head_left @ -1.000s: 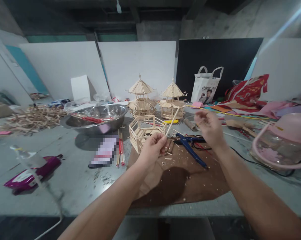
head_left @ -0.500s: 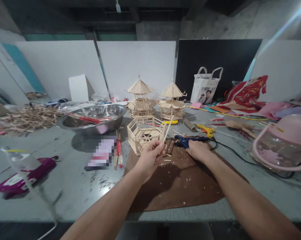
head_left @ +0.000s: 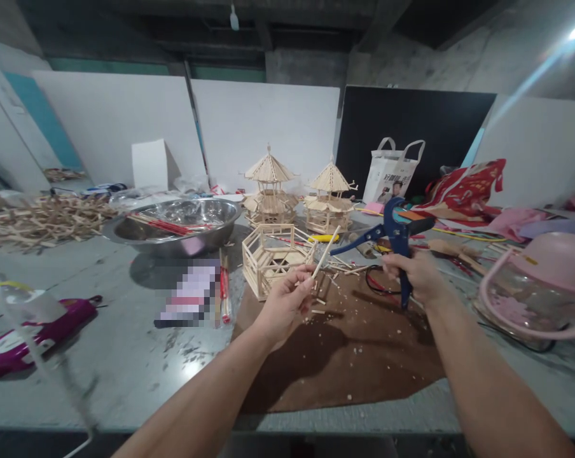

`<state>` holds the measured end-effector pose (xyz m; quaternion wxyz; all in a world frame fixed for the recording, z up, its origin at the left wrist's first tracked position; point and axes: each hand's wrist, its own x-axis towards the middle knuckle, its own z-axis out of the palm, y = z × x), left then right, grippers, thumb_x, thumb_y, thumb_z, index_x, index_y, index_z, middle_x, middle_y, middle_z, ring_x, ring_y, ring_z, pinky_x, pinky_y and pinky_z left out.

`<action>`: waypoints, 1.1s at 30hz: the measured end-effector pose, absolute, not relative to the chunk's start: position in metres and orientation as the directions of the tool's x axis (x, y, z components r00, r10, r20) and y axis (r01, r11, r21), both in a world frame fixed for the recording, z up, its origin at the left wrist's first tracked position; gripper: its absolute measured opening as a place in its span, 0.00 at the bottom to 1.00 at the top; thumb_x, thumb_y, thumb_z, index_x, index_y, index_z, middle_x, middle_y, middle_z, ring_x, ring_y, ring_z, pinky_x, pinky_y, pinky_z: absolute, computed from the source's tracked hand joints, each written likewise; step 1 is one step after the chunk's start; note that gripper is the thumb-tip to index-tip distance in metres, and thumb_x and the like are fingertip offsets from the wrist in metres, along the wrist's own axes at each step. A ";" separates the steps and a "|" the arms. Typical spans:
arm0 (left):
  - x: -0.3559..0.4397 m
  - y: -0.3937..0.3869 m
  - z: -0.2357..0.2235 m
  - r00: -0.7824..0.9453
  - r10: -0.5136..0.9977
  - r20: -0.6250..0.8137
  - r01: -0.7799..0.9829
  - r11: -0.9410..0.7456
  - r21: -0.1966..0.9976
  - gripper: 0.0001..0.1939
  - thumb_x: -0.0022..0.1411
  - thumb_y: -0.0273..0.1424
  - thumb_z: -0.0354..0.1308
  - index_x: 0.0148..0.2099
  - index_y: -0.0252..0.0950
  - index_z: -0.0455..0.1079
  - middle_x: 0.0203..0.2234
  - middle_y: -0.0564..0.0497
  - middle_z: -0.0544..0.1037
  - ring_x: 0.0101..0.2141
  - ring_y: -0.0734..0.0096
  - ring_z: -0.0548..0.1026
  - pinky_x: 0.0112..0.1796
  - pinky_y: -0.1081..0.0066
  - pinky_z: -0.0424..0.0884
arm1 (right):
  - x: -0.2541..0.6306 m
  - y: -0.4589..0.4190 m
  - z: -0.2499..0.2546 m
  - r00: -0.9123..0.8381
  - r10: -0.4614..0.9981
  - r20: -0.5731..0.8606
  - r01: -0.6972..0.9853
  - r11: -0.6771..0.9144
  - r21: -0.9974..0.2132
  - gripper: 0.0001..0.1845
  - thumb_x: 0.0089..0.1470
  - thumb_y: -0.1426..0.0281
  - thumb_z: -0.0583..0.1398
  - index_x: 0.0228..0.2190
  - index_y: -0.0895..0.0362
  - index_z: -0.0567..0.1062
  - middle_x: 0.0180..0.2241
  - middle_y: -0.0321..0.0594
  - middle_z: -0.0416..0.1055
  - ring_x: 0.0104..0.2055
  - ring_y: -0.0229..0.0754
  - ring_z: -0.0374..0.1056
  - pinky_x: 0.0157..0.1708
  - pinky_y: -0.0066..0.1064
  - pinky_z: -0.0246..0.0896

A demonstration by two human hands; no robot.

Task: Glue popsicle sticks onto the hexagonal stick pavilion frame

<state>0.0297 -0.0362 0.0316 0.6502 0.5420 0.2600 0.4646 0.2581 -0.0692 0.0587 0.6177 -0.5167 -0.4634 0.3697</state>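
A thin pale wooden stick (head_left: 326, 251) is pinched in my left hand (head_left: 290, 299), its free end slanting up to the right. My right hand (head_left: 418, 273) grips a blue pipe cutter (head_left: 398, 235) by a handle, holding it raised above the brown board (head_left: 364, 375). The cutter's jaws are spread and its other handle points left, towards the stick. Just behind my left hand stands a hexagonal wooden stick frame (head_left: 255, 270), partly covered by the fingers. Short stick offcuts (head_left: 318, 312) lie on the board.
Two wooden stick pavilions (head_left: 270, 172) stand at the back. On the left are a steel basin (head_left: 173, 238), a heap of sticks (head_left: 49, 219) and a purple object (head_left: 77, 327). A pink clear-sided container (head_left: 545, 254) sits at the right, and a white bag (head_left: 391, 168) behind.
My right hand has lifted the blue cutter off the board and moved it right, with its jaws now spread. My left hand keeps the stick in nearly the same place.
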 end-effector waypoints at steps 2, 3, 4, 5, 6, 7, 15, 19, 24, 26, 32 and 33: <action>0.030 -0.036 0.032 0.441 0.883 0.158 -0.291 -0.026 0.957 0.12 0.47 0.36 0.60 0.25 0.31 0.66 0.49 0.48 0.62 0.20 0.88 0.64 0.16 0.81 0.60 | 0.254 -0.069 0.056 0.245 0.960 0.137 -0.044 0.153 -0.987 0.10 0.34 0.69 0.61 0.14 0.58 0.64 0.10 0.28 0.57 0.12 0.30 0.53 0.14 0.25 0.47; 0.030 -0.036 0.032 0.449 0.881 0.153 -0.274 -0.027 0.961 0.12 0.48 0.36 0.59 0.25 0.31 0.66 0.50 0.47 0.61 0.20 0.87 0.65 0.16 0.80 0.61 | 0.251 -0.069 0.054 0.219 0.969 0.117 -0.069 0.135 -0.988 0.07 0.34 0.70 0.61 0.17 0.58 0.66 0.11 0.28 0.58 0.12 0.30 0.53 0.14 0.25 0.48; 0.030 -0.036 0.032 0.459 0.876 0.148 -0.259 -0.028 0.966 0.12 0.48 0.36 0.59 0.25 0.31 0.66 0.50 0.47 0.61 0.20 0.87 0.66 0.17 0.79 0.62 | 0.248 -0.068 0.053 0.195 0.975 0.109 -0.085 0.128 -0.988 0.07 0.33 0.70 0.62 0.21 0.58 0.68 0.13 0.28 0.61 0.13 0.31 0.55 0.14 0.25 0.49; 0.031 -0.035 0.031 0.466 0.873 0.144 -0.248 -0.027 0.968 0.12 0.48 0.36 0.59 0.25 0.31 0.65 0.50 0.47 0.61 0.19 0.87 0.66 0.17 0.79 0.62 | 0.245 -0.068 0.051 0.175 0.978 0.117 -0.093 0.134 -0.987 0.09 0.33 0.71 0.62 0.24 0.57 0.70 0.15 0.29 0.64 0.15 0.32 0.59 0.16 0.26 0.53; 0.031 -0.034 0.030 0.468 0.872 0.141 -0.242 -0.027 0.970 0.13 0.48 0.36 0.59 0.25 0.31 0.65 0.50 0.47 0.61 0.18 0.87 0.66 0.16 0.79 0.62 | 0.242 -0.067 0.049 0.152 0.981 0.123 -0.098 0.139 -0.985 0.11 0.32 0.71 0.62 0.25 0.57 0.70 0.19 0.31 0.68 0.18 0.34 0.63 0.20 0.27 0.57; 0.031 -0.033 0.028 0.468 0.873 0.137 -0.240 -0.023 0.971 0.13 0.48 0.36 0.59 0.26 0.31 0.65 0.49 0.47 0.63 0.17 0.87 0.65 0.16 0.78 0.62 | 0.239 -0.067 0.047 0.127 0.985 0.120 -0.107 0.134 -0.985 0.12 0.31 0.72 0.62 0.26 0.56 0.71 0.24 0.34 0.71 0.24 0.37 0.66 0.25 0.29 0.61; 0.036 -0.031 0.019 0.503 0.862 0.072 -0.305 0.099 0.947 0.13 0.45 0.36 0.61 0.28 0.32 0.64 0.12 0.61 0.58 0.12 0.88 0.54 0.14 0.83 0.48 | 0.204 -0.073 0.041 -0.040 0.997 0.062 -0.089 0.058 -0.994 0.17 0.36 0.67 0.54 0.32 0.56 0.71 0.34 0.40 0.72 0.39 0.45 0.67 0.35 0.35 0.63; 0.037 -0.034 0.018 0.552 0.830 0.077 -0.266 0.088 0.960 0.15 0.45 0.39 0.61 0.28 0.32 0.64 0.17 0.58 0.64 0.13 0.87 0.57 0.14 0.82 0.52 | 0.204 -0.073 0.043 0.034 0.988 0.154 0.080 0.151 -0.985 0.16 0.40 0.62 0.51 0.30 0.56 0.70 0.35 0.42 0.71 0.39 0.45 0.67 0.35 0.34 0.62; 0.032 -0.029 0.022 0.408 0.897 0.168 -0.232 -0.076 0.970 0.15 0.48 0.41 0.58 0.29 0.34 0.62 0.19 0.57 0.67 0.13 0.87 0.57 0.14 0.81 0.51 | 0.221 -0.064 0.038 0.258 0.857 0.446 0.521 0.265 -0.811 0.13 0.42 0.65 0.53 0.32 0.57 0.67 0.35 0.43 0.68 0.38 0.44 0.64 0.38 0.34 0.59; 0.029 -0.027 0.026 0.353 0.909 0.220 -0.227 -0.145 0.963 0.14 0.48 0.40 0.58 0.28 0.33 0.62 0.16 0.58 0.65 0.14 0.87 0.55 0.15 0.82 0.48 | 0.224 -0.060 0.034 0.221 0.821 0.527 0.721 0.226 -0.655 0.15 0.40 0.69 0.53 0.35 0.58 0.66 0.34 0.44 0.67 0.37 0.44 0.63 0.38 0.35 0.58; 0.026 -0.026 0.031 0.256 0.931 0.258 -0.207 -0.208 0.956 0.13 0.49 0.40 0.57 0.28 0.34 0.63 0.15 0.58 0.64 0.15 0.85 0.54 0.17 0.80 0.48 | 0.216 -0.056 0.020 0.078 0.874 0.479 0.900 0.145 -0.411 0.22 0.39 0.73 0.52 0.41 0.60 0.63 0.37 0.48 0.66 0.39 0.47 0.62 0.40 0.35 0.56; 0.026 -0.027 0.031 0.256 0.930 0.265 -0.198 -0.218 0.956 0.13 0.49 0.39 0.57 0.28 0.34 0.63 0.15 0.58 0.64 0.15 0.85 0.55 0.17 0.80 0.49 | 0.213 -0.056 0.018 0.060 0.887 0.458 0.905 0.145 -0.400 0.23 0.39 0.74 0.52 0.42 0.61 0.62 0.38 0.48 0.66 0.40 0.47 0.62 0.40 0.35 0.56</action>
